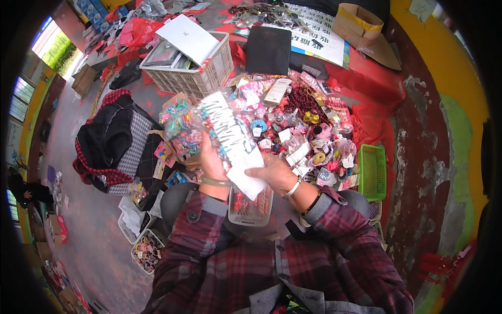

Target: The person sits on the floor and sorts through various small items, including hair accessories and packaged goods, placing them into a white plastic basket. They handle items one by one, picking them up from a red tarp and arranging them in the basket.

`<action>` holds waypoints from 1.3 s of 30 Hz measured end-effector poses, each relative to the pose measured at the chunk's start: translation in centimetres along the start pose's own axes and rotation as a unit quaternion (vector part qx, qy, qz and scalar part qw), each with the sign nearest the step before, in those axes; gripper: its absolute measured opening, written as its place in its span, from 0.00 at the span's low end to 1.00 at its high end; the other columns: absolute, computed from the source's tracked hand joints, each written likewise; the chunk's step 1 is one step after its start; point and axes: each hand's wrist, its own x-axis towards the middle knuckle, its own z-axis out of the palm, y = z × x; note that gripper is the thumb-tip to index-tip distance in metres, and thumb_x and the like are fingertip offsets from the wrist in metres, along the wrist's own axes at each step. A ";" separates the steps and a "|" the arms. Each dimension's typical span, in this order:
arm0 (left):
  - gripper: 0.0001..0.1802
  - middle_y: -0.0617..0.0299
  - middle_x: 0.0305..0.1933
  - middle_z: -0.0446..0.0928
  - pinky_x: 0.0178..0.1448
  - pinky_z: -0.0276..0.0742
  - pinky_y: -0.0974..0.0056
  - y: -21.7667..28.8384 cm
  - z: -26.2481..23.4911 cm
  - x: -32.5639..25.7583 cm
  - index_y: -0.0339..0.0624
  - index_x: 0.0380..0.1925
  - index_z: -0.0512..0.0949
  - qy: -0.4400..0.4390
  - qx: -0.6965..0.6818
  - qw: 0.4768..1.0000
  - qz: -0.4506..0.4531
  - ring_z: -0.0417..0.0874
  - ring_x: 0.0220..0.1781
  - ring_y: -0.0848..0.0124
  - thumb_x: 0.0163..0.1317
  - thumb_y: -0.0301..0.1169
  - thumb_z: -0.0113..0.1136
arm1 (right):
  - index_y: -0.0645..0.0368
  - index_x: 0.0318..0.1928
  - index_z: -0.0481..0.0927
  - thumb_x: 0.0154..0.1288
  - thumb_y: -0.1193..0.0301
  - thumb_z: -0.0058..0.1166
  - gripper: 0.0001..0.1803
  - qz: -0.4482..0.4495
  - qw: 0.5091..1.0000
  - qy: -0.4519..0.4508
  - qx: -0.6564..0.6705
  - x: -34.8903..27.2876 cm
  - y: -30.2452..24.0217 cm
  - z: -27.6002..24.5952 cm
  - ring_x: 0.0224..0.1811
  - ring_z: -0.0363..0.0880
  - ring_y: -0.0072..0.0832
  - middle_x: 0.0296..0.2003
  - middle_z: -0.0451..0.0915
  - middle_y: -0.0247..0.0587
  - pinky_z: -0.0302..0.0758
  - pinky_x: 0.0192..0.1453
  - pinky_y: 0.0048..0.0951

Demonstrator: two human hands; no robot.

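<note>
Both hands hold a long clear packet (pixel 232 138) with a white card and small colourful pieces showing through it; their kind is too small to tell. My left hand (pixel 210 165) wraps its left edge, the fingers mostly behind it. The thumb of my right hand (pixel 277 175) presses on the plain white lower end, its other fingers hidden underneath. The packet is tilted, its top leaning left. Under my hands stands a white plastic basket (pixel 235 217) with red packaged items. Just beyond lies a heap of hair accessories and trinkets (pixel 308 136).
Left of the heap are bags of colourful small pieces (pixel 183 125) and piled dark clothing (pixel 112 131). A grey crate (pixel 222 60) with flat boxes stands behind. At right is a green basket (pixel 372 152); at lower left, a basket of hair ties (pixel 148 251). Another person (pixel 31 193) is far left.
</note>
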 end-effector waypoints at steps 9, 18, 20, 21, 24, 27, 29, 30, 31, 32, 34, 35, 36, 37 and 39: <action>0.29 0.57 0.49 0.75 0.51 0.75 0.58 -0.1 1.4 -0.1 0.40 0.56 0.66 -0.010 0.010 1.000 0.015 0.78 0.47 0.64 0.68 0.52 0.38 | 0.66 0.50 0.72 0.57 0.72 0.60 0.21 -0.022 0.999 0.019 -0.028 -0.1 -1.3 -0.2 0.37 0.82 0.32 0.41 0.80 0.46 0.79 0.42 0.29; 0.37 0.60 0.55 0.67 0.64 0.62 0.55 -3.4 0.0 0.7 0.47 0.60 0.59 0.051 0.174 0.977 0.114 0.67 0.59 0.67 0.58 0.55 0.56 | 0.62 0.51 0.70 0.49 0.69 0.57 0.26 -0.367 0.442 0.193 -0.796 -1.1 -2.1 0.3 0.19 0.73 0.31 0.20 0.70 0.35 0.71 0.19 0.31; 0.38 0.57 0.55 0.66 0.65 0.62 0.54 -2.9 -0.3 0.7 0.44 0.60 0.58 0.058 0.205 0.976 0.053 0.67 0.59 0.66 0.59 0.56 0.54 | 0.63 0.54 0.69 0.47 0.71 0.54 0.30 -0.365 0.425 0.170 -0.811 -2.1 -1.0 1.8 0.22 0.73 0.31 0.22 0.69 0.34 0.71 0.19 0.28; 0.37 0.57 0.56 0.67 0.65 0.62 0.52 -2.7 -0.4 0.8 0.42 0.60 0.58 0.068 0.126 0.990 0.015 0.68 0.58 0.64 0.60 0.56 0.52 | 0.63 0.54 0.69 0.46 0.71 0.54 0.30 -0.367 0.428 0.148 -0.813 -2.6 -0.7 2.4 0.22 0.73 0.31 0.22 0.70 0.35 0.72 0.20 0.28; 0.36 0.54 0.57 0.67 0.62 0.66 0.47 -1.4 -0.2 1.2 0.38 0.60 0.59 0.059 0.036 0.997 -0.026 0.70 0.58 0.58 0.63 0.54 0.46 | 0.64 0.55 0.69 0.45 0.72 0.55 0.32 -0.394 0.466 0.069 -0.789 -3.6 -0.9 3.5 0.24 0.74 0.31 0.25 0.71 0.36 0.73 0.23 0.29; 0.35 0.53 0.59 0.68 0.60 0.69 0.47 0.4 1.0 1.0 0.37 0.61 0.61 0.032 0.018 0.999 -0.034 0.70 0.61 0.57 0.63 0.53 0.43 | 0.63 0.52 0.73 0.46 0.75 0.53 0.27 -0.384 0.603 -0.044 -0.698 -4.7 -2.5 3.4 0.31 0.77 0.33 0.36 0.77 0.42 0.75 0.30 0.32; 0.34 0.52 0.59 0.69 0.60 0.68 0.47 0.9 1.7 0.6 0.36 0.61 0.61 0.005 -0.017 0.999 -0.047 0.70 0.61 0.55 0.64 0.52 0.40 | 0.62 0.51 0.75 0.49 0.74 0.53 0.25 -0.435 0.668 0.005 -0.604 -5.0 -5.1 2.8 0.35 0.78 0.35 0.36 0.78 0.43 0.75 0.35 0.34; 0.34 0.52 0.58 0.69 0.60 0.68 0.48 1.2 2.0 0.5 0.36 0.61 0.61 -0.009 -0.033 0.998 -0.050 0.70 0.60 0.54 0.64 0.52 0.39 | 0.61 0.51 0.75 0.50 0.74 0.53 0.23 -0.459 0.696 0.027 -0.551 -4.8 -6.4 2.5 0.36 0.78 0.36 0.36 0.79 0.44 0.76 0.37 0.35; 0.34 0.50 0.59 0.69 0.62 0.67 0.47 1.4 2.6 0.2 0.35 0.61 0.60 -0.027 -0.081 0.994 -0.066 0.69 0.61 0.51 0.66 0.51 0.36 | 0.62 0.50 0.76 0.52 0.73 0.53 0.22 -0.460 0.731 0.020 -0.503 -4.8 -8.0 2.5 0.41 0.77 0.38 0.40 0.79 0.46 0.73 0.44 0.38; 0.34 0.50 0.59 0.68 0.62 0.67 0.46 1.3 3.4 -0.2 0.36 0.62 0.60 -0.036 -0.082 0.993 -0.078 0.69 0.61 0.51 0.66 0.51 0.36 | 0.62 0.50 0.77 0.55 0.72 0.53 0.20 -0.456 0.763 0.015 -0.458 -5.0 -9.2 2.2 0.46 0.76 0.41 0.43 0.79 0.47 0.71 0.52 0.40; 0.34 0.49 0.60 0.67 0.63 0.66 0.46 1.0 4.6 -0.8 0.36 0.62 0.60 -0.056 -0.083 0.989 -0.105 0.69 0.61 0.51 0.66 0.52 0.35 | 0.62 0.56 0.72 0.58 0.67 0.52 0.24 -0.397 0.795 -0.046 -0.457 -4.7 -9.0 1.2 0.59 0.67 0.47 0.54 0.72 0.52 0.59 0.64 0.43; 0.34 0.47 0.61 0.66 0.64 0.65 0.46 1.1 4.3 -0.7 0.36 0.62 0.59 -0.056 -0.093 0.986 -0.129 0.69 0.61 0.51 0.67 0.52 0.34 | 0.62 0.58 0.70 0.58 0.67 0.53 0.26 -0.400 0.776 -0.071 -0.483 -4.3 -8.1 1.2 0.62 0.64 0.48 0.57 0.69 0.52 0.57 0.66 0.44; 0.34 0.47 0.60 0.67 0.64 0.64 0.45 0.9 4.1 -0.7 0.37 0.62 0.60 -0.062 -0.094 0.984 -0.135 0.70 0.60 0.51 0.67 0.52 0.35 | 0.62 0.59 0.68 0.58 0.66 0.53 0.29 -0.402 0.755 -0.096 -0.509 -4.2 -7.2 1.7 0.64 0.61 0.49 0.60 0.67 0.53 0.55 0.67 0.45; 0.34 0.47 0.60 0.67 0.64 0.64 0.45 0.6 3.8 -0.6 0.37 0.62 0.60 -0.068 -0.096 0.983 -0.141 0.70 0.60 0.52 0.67 0.52 0.35 | 0.63 0.64 0.61 0.59 0.64 0.53 0.34 -0.363 0.726 -0.091 -0.577 -4.4 -6.2 3.0 0.70 0.52 0.48 0.66 0.56 0.55 0.48 0.71 0.46; 0.34 0.46 0.59 0.68 0.64 0.63 0.44 -0.2 3.2 -0.6 0.38 0.62 0.60 -0.060 -0.113 0.980 -0.155 0.71 0.59 0.52 0.66 0.53 0.36 | 0.65 0.66 0.55 0.62 0.61 0.50 0.36 -0.307 0.676 -0.038 -0.669 -4.4 -3.4 4.7 0.71 0.46 0.48 0.68 0.50 0.57 0.46 0.71 0.49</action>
